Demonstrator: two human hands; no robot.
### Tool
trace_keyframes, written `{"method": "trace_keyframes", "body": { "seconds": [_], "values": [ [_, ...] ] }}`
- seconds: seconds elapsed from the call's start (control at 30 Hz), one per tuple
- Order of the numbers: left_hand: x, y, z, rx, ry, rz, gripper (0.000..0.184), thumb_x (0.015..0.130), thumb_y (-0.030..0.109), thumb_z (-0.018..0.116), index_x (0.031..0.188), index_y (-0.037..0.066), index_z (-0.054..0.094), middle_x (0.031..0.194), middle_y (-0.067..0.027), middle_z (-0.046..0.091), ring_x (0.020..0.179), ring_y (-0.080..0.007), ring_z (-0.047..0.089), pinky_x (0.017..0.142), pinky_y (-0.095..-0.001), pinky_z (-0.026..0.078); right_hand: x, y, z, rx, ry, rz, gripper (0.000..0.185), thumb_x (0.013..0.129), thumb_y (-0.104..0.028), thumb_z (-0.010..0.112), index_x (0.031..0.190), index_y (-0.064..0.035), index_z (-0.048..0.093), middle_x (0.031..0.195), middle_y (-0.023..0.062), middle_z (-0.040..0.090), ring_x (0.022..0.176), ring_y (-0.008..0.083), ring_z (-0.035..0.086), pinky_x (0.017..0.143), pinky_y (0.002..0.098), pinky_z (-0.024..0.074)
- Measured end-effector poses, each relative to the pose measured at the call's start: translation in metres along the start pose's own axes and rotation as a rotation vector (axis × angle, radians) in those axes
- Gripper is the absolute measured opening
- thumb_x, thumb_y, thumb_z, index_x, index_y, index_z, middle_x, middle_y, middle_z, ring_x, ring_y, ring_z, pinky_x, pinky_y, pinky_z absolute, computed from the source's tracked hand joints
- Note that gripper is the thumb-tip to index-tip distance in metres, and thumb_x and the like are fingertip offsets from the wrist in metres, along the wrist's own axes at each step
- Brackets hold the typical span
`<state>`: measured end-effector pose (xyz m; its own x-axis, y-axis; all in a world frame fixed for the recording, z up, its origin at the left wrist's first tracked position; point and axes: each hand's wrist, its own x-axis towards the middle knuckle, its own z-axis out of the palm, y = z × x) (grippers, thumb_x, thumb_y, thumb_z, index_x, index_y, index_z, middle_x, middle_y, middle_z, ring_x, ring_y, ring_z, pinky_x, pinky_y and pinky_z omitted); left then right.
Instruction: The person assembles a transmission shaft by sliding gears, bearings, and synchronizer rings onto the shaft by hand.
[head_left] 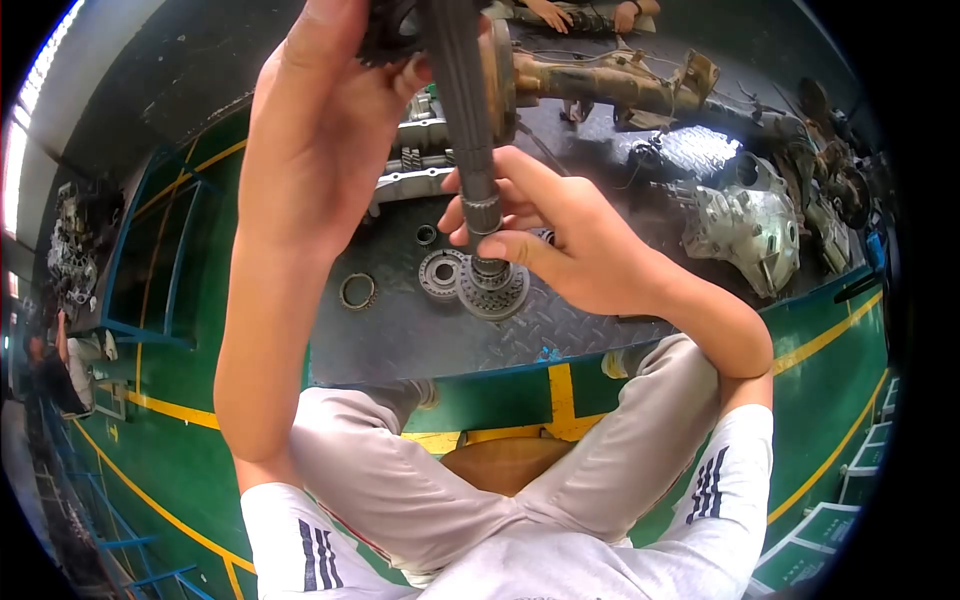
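Note:
A splined metal gear shaft [462,110] stands nearly upright before me, with a dark toothed gear [390,30] near its top. My left hand [325,120] is closed around the upper part at that gear; some of its fingers are hidden. Lower down, the fingers and thumb of my right hand [560,225] pinch the shaft near its narrow end. Directly below that end lies a stepped gear [497,297]; whether they touch I cannot tell. Beside it are a round gear hub [440,272], a small ring [426,234] and a brass-coloured toothed ring [358,291].
The dark tread-plate workbench [400,345] has a blue front edge. A rusty axle housing [610,82] lies across the back, and a silver gearbox casing [745,225] sits at right. Opened casing parts [415,180] lie behind my left wrist. Another person's hands [550,14] rest at the far side.

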<state>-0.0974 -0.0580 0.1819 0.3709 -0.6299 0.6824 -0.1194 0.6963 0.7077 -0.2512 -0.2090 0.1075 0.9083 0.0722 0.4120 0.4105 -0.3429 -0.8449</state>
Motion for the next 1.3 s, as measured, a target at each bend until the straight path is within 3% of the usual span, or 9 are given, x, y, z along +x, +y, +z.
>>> {"method": "trace_keyframes", "body": {
  "seconds": [0.1, 0.17, 0.23, 0.3, 0.37, 0.5, 0.77, 1.13, 1.3],
  "values": [
    [-0.006, -0.001, -0.009, 0.025, -0.067, -0.022, 0.070, 0.107, 0.052, 0.053, 0.148, -0.006, 0.050, 0.146, -0.0215, 0.059, 0.134, -0.0365, 0.057, 0.109, -0.0447, 0.047, -0.001, -0.001, 0.001, -0.063, -0.069, 0.065, 0.048, 0.097, 0.009, 0.062, 0.141, -0.0016, 0.046, 0.123, 0.0133, 0.070, 0.113, 0.0221, 0.070, 0.099, 0.0360, 0.0572],
    [-0.012, 0.002, -0.005, 0.449, -0.051, 0.102, 0.085, 0.095, 0.052, 0.072, 0.146, -0.012, 0.049, 0.143, -0.0250, 0.060, 0.137, -0.0335, 0.057, 0.118, -0.0435, 0.042, 0.000, 0.005, 0.004, 0.111, 0.031, -0.007, 0.045, 0.098, -0.003, 0.068, 0.137, -0.0018, 0.045, 0.117, 0.0158, 0.072, 0.105, 0.0249, 0.072, 0.092, 0.0351, 0.0568],
    [-0.024, 0.003, 0.010, 0.450, -0.039, -0.032, 0.092, 0.086, 0.051, 0.080, 0.145, -0.014, 0.049, 0.141, -0.0257, 0.062, 0.130, -0.0319, 0.062, 0.116, -0.0424, 0.044, 0.002, -0.001, -0.010, 0.265, -0.053, 0.159, 0.067, 0.092, -0.008, 0.076, 0.148, -0.0032, 0.040, 0.138, 0.0177, 0.062, 0.121, 0.0276, 0.065, 0.104, 0.0381, 0.0515],
    [-0.041, -0.003, 0.013, 0.410, -0.013, -0.128, 0.095, 0.079, 0.044, 0.088, 0.144, -0.013, 0.050, 0.141, -0.0247, 0.063, 0.128, -0.0291, 0.064, 0.115, -0.0401, 0.046, 0.005, 0.014, -0.016, 0.454, -0.030, -0.124, 0.090, 0.088, -0.021, 0.080, 0.161, -0.0058, 0.029, 0.154, 0.0161, 0.048, 0.138, 0.0265, 0.052, 0.116, 0.0406, 0.0403],
    [-0.058, -0.019, 0.016, 0.447, 0.019, -0.073, 0.093, 0.075, 0.033, 0.094, 0.144, -0.013, 0.051, 0.142, -0.0238, 0.062, 0.129, -0.0278, 0.063, 0.113, -0.0389, 0.047, 0.014, 0.006, -0.022, 0.302, -0.020, -0.282, 0.095, 0.095, -0.054, 0.061, 0.162, 0.0049, 0.026, 0.159, 0.0257, 0.041, 0.151, 0.0338, 0.040, 0.125, 0.0476, 0.0285],
    [-0.086, -0.045, 0.002, 0.445, -0.065, -0.064, 0.084, 0.069, 0.009, 0.098, 0.140, -0.011, 0.057, 0.125, -0.0130, 0.068, 0.117, -0.0200, 0.065, 0.106, -0.0335, 0.049, 0.015, 0.019, -0.022, 0.024, 0.072, -0.451, 0.082, 0.105, -0.056, 0.049, 0.156, 0.0066, 0.038, 0.160, 0.0291, 0.040, 0.147, 0.0393, 0.045, 0.122, 0.0490, 0.0332],
    [-0.116, -0.066, -0.013, 0.429, -0.166, -0.348, 0.084, 0.070, 0.016, 0.097, 0.140, -0.007, 0.057, 0.127, -0.0135, 0.069, 0.120, -0.0190, 0.064, 0.108, -0.0360, 0.048, 0.006, 0.005, -0.022, 0.143, -0.022, -0.263, 0.039, 0.111, -0.008, 0.045, 0.145, 0.0109, 0.046, 0.137, 0.0243, 0.062, 0.120, 0.0332, 0.068, 0.106, 0.0450, 0.0535],
    [-0.106, -0.065, -0.036, 0.080, -0.344, -0.610, 0.090, 0.078, 0.022, 0.094, 0.147, -0.012, 0.049, 0.143, -0.0151, 0.059, 0.134, -0.0238, 0.054, 0.119, -0.0389, 0.037, 0.008, 0.008, -0.012, 0.021, 0.012, -0.342, 0.028, 0.106, -0.007, 0.059, 0.131, 0.0036, 0.056, 0.112, 0.0131, 0.070, 0.103, 0.0195, 0.069, 0.094, 0.0335, 0.0553],
    [-0.103, -0.050, -0.019, 0.663, -0.293, -0.490, 0.087, 0.067, 0.014, 0.097, 0.141, -0.006, 0.056, 0.125, -0.0148, 0.070, 0.120, -0.0217, 0.064, 0.111, -0.0385, 0.046, 0.007, 0.023, -0.017, 0.252, -0.004, -0.287, 0.034, 0.106, -0.003, 0.059, 0.139, 0.0057, 0.051, 0.121, 0.0119, 0.067, 0.110, 0.0162, 0.066, 0.098, 0.0293, 0.0541]
  ]
}}
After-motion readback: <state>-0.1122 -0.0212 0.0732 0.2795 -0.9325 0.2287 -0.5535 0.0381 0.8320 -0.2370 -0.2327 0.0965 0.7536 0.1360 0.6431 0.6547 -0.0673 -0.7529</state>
